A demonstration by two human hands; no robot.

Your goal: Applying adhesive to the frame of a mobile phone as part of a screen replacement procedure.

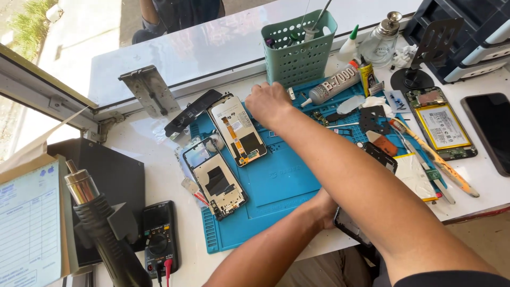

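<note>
My right hand (268,103) reaches across the blue work mat (276,180) to its far edge, knuckles up and fingers curled down just in front of the green perforated basket (297,53). Whatever lies under its fingers is hidden. It sits right beside an opened phone display part (237,130) with an orange flex strip. A second opened phone frame (215,183) lies nearer on the mat. My left hand (323,208) is partly covered by my right forearm. At the table's near edge it grips a dark phone (348,226).
A glue tube (332,85), small parts and hand tools (435,159) lie right of the mat. An opened phone showing its battery (441,125) and a dark phone (491,130) lie far right. A heat gun (101,228) and multimeter (158,236) sit near left. Another person (175,13) stands beyond the glass.
</note>
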